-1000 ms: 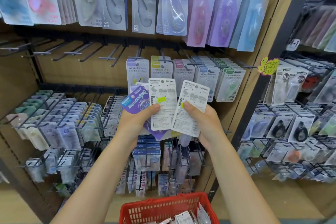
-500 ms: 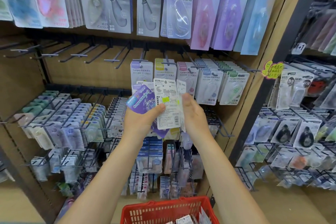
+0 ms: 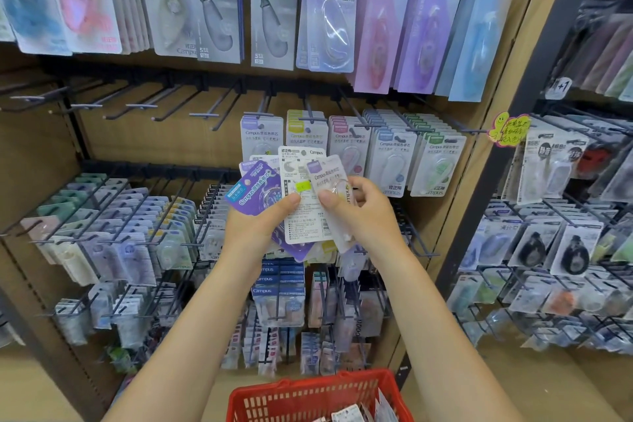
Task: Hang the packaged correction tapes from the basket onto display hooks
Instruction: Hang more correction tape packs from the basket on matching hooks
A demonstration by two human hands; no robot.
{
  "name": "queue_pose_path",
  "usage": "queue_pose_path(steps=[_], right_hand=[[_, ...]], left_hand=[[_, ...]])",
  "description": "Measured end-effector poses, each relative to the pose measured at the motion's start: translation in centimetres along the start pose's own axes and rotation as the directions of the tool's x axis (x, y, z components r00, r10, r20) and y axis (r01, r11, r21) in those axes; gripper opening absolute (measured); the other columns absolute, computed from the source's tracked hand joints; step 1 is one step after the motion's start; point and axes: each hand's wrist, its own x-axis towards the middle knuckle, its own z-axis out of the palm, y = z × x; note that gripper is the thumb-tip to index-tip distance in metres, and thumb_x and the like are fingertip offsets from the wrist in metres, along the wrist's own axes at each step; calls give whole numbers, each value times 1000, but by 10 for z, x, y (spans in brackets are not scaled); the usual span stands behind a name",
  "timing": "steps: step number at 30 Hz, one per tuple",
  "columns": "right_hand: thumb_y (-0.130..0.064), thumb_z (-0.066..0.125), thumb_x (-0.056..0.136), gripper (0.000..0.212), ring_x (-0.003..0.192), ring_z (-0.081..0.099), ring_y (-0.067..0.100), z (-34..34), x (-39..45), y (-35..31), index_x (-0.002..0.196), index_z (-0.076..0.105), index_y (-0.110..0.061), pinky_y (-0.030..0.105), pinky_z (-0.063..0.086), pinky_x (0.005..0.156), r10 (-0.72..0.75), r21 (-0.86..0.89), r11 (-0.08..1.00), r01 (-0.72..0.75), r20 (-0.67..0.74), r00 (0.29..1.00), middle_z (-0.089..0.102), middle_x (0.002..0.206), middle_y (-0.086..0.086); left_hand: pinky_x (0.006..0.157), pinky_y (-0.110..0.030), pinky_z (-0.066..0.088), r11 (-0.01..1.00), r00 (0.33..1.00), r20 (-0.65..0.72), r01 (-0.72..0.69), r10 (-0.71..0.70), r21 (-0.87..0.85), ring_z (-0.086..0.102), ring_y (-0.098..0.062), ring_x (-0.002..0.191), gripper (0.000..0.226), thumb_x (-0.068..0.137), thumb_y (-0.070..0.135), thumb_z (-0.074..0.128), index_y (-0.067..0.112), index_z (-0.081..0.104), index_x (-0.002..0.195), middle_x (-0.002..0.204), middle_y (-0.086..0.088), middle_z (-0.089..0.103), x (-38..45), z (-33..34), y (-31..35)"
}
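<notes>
Head view of a stationery aisle. A wooden-backed display wall (image 3: 113, 144) carries rows of black wire display hooks (image 3: 144, 105); several in the middle row at left are bare. The top row holds large carded correction tapes in blue, pink, grey and lilac (image 3: 329, 14). Below, a row of small white Campus blister cards (image 3: 390, 154) hangs at centre right, and dense rows of small packs fill the lower left (image 3: 113, 236). A second rack of dark wire hooks with black-bodied tape packs (image 3: 575, 250) stands at right, beside a yellow and pink paper tag (image 3: 508, 128).

The left hand (image 3: 255, 226) grips a fan of packaged correction tapes, its thumb pressed on a white card showing its printed back (image 3: 299, 188), with a purple Campus card (image 3: 253, 188) at the fan's left edge. The right hand (image 3: 363, 216) pinches a single lilac-topped clear blister pack (image 3: 329, 178) between thumb and curled fingers, overlapping the fan in front of the middle row. The count of cards in the fan cannot be told.

A red plastic slotted basket (image 3: 284, 401) sits at the bottom edge, with more packs lying inside (image 3: 346, 414).
</notes>
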Motion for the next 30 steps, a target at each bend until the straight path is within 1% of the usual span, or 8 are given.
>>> queue_pose_path(steps=[3, 8, 13, 18, 21, 23, 26, 30], right_hand=[[-37, 86, 78, 46, 90, 74, 14, -4, 1, -2, 110, 62, -16, 23, 55, 60, 18, 34, 999, -17, -25, 1000, 74, 102, -2], [-30, 80, 88, 33, 94, 74, 18, -16, 6, 3, 111, 58, -22, 37, 58, 75, 2, 46, 999, -3, 13, 1000, 77, 105, 1], [-20, 66, 99, 27, 70, 68, -2, -29, 4, 3, 124, 55, -19, 13, 48, 53, 0, 177, 984, 0, 0, 1000, 73, 103, -2], [-33, 60, 102, 19, 60, 60, -14, -16, 15, 7, 119, 60, -24, 7, 45, 56, 38, 127, 991, -40, 17, 999, 68, 99, -13], [-36, 61, 101, 22, 52, 58, -10, 7, 24, 3, 109, 64, -15, 10, 44, 53, 57, 69, 996, -59, 36, 998, 67, 76, -14], [-37, 63, 100, 22, 58, 61, -8, 26, 30, -2, 107, 66, -16, 13, 47, 57, 21, 41, 999, -23, 42, 999, 71, 76, -15], [-30, 65, 100, 15, 81, 70, -4, 54, 43, -9, 112, 66, -22, 10, 49, 60, -54, 31, 998, 52, 42, 998, 75, 103, -8], [-28, 67, 98, 14, 95, 71, 4, 89, 54, -18, 113, 66, -26, 20, 52, 74, -71, 28, 997, 69, 54, 996, 74, 109, -10]], left_hand=[[87, -48, 61, 1000, 1000, -1, 3, -3, -5, 75, -26, 106, 48, 75, 18, 82, 18, 67, 121, 115, -5, 78, 1, 1, -2], [86, -47, 61, 1000, 999, -39, 16, -16, -13, 75, -26, 108, 41, 84, 10, 80, 17, 66, 122, 117, -6, 77, 7, 2, -9], [74, -33, 64, 1000, 996, -83, 12, -10, 17, 77, -17, 96, 28, 90, 6, 76, 21, 66, 111, 103, 4, 80, 9, -5, -11], [71, -32, 63, 1000, 985, -169, 17, -15, 12, 77, -19, 97, 29, 90, 7, 76, 18, 68, 116, 106, 1, 80, 5, -31, -6], [64, -28, 62, 999, 973, -230, 26, -20, 22, 78, -17, 93, 26, 90, 7, 75, 19, 69, 113, 103, 2, 81, -2, -56, 0], [62, -27, 61, 999, 964, -264, 33, -23, 32, 78, -16, 91, 28, 91, 8, 75, 16, 69, 116, 103, 1, 81, -6, -75, 6], [59, -28, 60, 998, 956, -292, 46, -33, 36, 78, -18, 90, 27, 90, 8, 75, 16, 69, 116, 101, 1, 81, -9, -101, 18], [63, -30, 63, 999, 963, -270, 32, -21, 34, 78, -18, 93, 26, 92, 7, 74, 17, 69, 116, 104, 0, 81, -7, -119, 30]])
